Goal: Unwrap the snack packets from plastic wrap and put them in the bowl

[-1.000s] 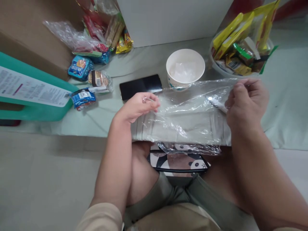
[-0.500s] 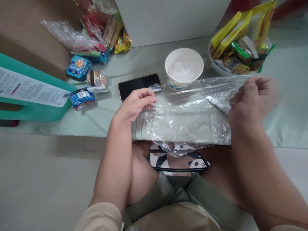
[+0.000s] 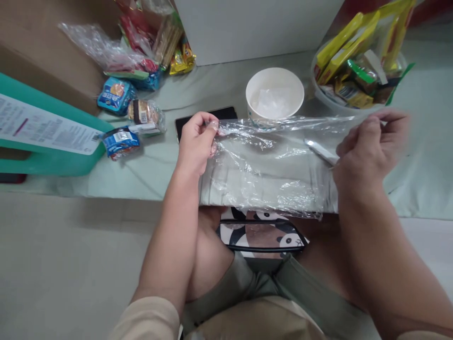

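Note:
A thin sheet of clear plastic film point(image 3: 265, 165) is stretched between my two hands above the front of the table. My left hand point(image 3: 198, 141) pinches its upper left corner, covering part of a black phone point(image 3: 222, 113). At the other end, my right hand point(image 3: 370, 146) is closed on the film, its outer edge blurred. A shiny metal blade point(image 3: 320, 152) shows beside the right hand. Its far end is hidden, so I cannot tell whether it lies on the table. Behind the film stands a white paper bowl point(image 3: 275, 94) with something whitish inside.
At the right back sits a clear tub point(image 3: 320, 97) of packaged snacks. Wrapped snacks point(image 3: 122, 141) and plastic bags point(image 3: 134, 61) lie at the left, near a green container point(image 3: 53, 158) with a label. A white box point(image 3: 255, 28) stands behind the bowl on the cloth-covered table point(image 3: 421, 174).
My left hand has risen slightly with its corner of the film, now overlapping the phone. The film's upper edge is straighter and its lower edge hangs less low. My right hand has barely moved.

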Available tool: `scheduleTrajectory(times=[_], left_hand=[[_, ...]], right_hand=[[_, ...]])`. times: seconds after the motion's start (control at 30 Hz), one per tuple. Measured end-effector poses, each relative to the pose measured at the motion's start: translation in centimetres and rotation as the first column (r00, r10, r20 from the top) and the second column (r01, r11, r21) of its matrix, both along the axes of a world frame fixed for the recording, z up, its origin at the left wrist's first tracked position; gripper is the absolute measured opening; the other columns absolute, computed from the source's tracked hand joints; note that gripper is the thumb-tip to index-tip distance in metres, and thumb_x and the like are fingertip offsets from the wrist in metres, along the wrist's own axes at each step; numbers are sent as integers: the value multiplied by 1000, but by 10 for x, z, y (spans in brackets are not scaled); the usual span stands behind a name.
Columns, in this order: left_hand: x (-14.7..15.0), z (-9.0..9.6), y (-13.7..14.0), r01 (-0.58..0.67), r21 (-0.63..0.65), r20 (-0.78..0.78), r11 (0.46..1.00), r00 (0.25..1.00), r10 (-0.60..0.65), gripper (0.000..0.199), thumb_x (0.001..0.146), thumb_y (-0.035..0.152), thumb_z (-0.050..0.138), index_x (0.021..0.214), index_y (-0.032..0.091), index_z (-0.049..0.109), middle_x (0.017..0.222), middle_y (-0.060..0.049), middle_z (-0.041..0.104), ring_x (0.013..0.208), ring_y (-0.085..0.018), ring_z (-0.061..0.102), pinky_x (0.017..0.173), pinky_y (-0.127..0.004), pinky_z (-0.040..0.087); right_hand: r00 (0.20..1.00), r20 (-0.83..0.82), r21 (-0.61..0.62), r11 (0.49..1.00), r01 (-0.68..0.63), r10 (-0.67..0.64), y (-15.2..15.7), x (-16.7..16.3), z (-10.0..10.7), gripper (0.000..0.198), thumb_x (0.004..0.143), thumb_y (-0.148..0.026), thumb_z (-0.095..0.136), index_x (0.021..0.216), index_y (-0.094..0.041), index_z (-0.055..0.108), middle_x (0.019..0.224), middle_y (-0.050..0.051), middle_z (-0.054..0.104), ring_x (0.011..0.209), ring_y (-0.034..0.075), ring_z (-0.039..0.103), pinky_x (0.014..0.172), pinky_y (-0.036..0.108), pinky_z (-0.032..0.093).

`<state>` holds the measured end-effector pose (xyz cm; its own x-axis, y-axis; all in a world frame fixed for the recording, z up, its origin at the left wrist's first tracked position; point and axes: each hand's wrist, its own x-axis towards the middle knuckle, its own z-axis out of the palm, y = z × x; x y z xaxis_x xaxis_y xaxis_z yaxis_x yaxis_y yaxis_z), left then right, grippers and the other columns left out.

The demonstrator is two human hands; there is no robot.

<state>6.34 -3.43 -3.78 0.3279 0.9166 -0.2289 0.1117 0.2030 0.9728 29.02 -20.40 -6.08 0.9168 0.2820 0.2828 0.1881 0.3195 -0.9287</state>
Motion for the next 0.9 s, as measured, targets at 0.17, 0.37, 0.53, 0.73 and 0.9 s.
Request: scheduleTrajectory(times=[0.17,0.37,0.53,0.73,0.9], left_hand=[[-7,4,3,58,8,12,998,998,-59,11,91,19,62,80,21,64,50,6,52,37,-5,35,35,-19,17],[-14,13,-3,303,-179,-28,936,949,-313,12,83,25,74,80,16,66,73,-2,71,60,-9,66,54,-18,49],[-11,7,-4,248,-98,-100,964,961,-258,7,91,22,66,85,19,65,70,2,66,48,-6,57,45,-17,41],[-9,-10,7,51,172,16,984,998,-55,25,91,48,73,93,24,64,63,5,57,41,-4,38,38,-22,25],[-12,-16,13,-50,262,117,964,993,20,32,88,59,72,96,28,65,69,2,60,52,-9,49,44,-25,31]], right_hand=[[997,77,39,999,-15,12,1,1,-1,14,80,-19,65,84,-22,53,56,-10,44,41,4,32,36,13,14],[989,144,62,998,5,-14,2,-1,3,16,81,-22,67,84,-23,51,57,-10,41,40,4,28,35,15,12],[987,162,26,1000,-3,-1,-1,0,6,22,82,-37,68,87,-24,50,58,-11,38,42,5,25,37,17,12],[962,-89,-38,964,-262,258,-8,-4,-5,50,60,-33,85,102,-25,59,79,-5,63,57,9,57,48,22,45],[870,-301,-156,880,-448,390,-9,-13,-12,67,52,-26,90,112,-29,59,92,-3,73,71,14,70,57,25,53]])
